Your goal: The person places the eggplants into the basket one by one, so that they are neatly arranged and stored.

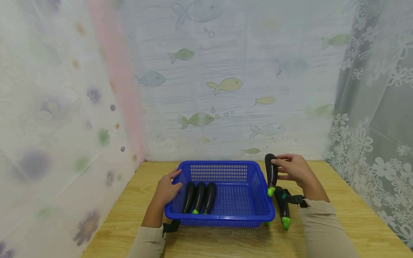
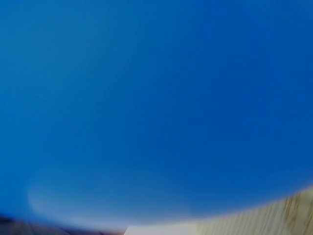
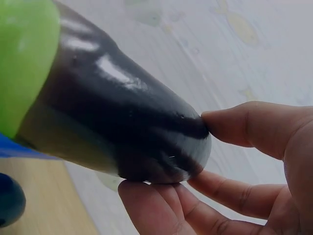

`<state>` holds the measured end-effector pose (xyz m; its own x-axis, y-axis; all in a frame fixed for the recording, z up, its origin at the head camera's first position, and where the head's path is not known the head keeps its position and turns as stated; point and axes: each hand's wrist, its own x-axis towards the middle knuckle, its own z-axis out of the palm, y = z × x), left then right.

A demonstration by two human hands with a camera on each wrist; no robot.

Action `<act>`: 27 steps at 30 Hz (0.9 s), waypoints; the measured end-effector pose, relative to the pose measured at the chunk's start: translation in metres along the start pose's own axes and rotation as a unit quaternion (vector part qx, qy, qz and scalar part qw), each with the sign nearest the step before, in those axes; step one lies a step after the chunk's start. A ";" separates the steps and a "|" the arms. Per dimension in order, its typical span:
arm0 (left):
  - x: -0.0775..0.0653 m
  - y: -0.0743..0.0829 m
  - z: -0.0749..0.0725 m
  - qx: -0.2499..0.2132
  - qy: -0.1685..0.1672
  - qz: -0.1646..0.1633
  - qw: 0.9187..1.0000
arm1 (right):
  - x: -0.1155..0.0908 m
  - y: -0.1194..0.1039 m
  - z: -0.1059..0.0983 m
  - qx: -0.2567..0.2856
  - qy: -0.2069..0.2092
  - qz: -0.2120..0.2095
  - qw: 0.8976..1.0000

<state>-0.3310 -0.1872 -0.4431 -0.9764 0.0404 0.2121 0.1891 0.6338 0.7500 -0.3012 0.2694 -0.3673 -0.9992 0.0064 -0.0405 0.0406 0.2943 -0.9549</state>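
My right hand [image 1: 293, 170] pinches a dark purple eggplant [image 1: 271, 170] between thumb and fingers, just off the right rim of a blue plastic basket [image 1: 222, 217]. The eggplant hangs with its green cap [image 1: 271, 192] downward. In the right wrist view, the fingers hold the rounded end of this eggplant [image 3: 127, 107]. My left hand [image 1: 166, 190] grips the basket's left rim, with blue filling nearly all of the left wrist view. Three eggplants [image 1: 200, 195] lie side by side in the left part of the basket.
Right of the basket, an eggplant [image 1: 283, 206] lies on the wooden table [image 1: 122, 222], partly under the right wrist, with another dark shape behind it. A green tip [image 1: 267, 224] shows by the basket's near right corner. Fish-patterned curtain [image 1: 226, 107] hangs behind.
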 end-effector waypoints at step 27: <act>0.003 -0.001 -0.004 0.028 -0.015 0.021 0.999 | 0.018 -0.008 0.047 -0.018 -0.063 -0.022 0.998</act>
<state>-0.3333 -0.1905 -0.4406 -0.9704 0.0911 0.2235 0.2255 0.6730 0.7044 -0.3188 0.2225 -0.3738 -0.9913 -0.1260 -0.0370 -0.0062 0.3257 -0.9454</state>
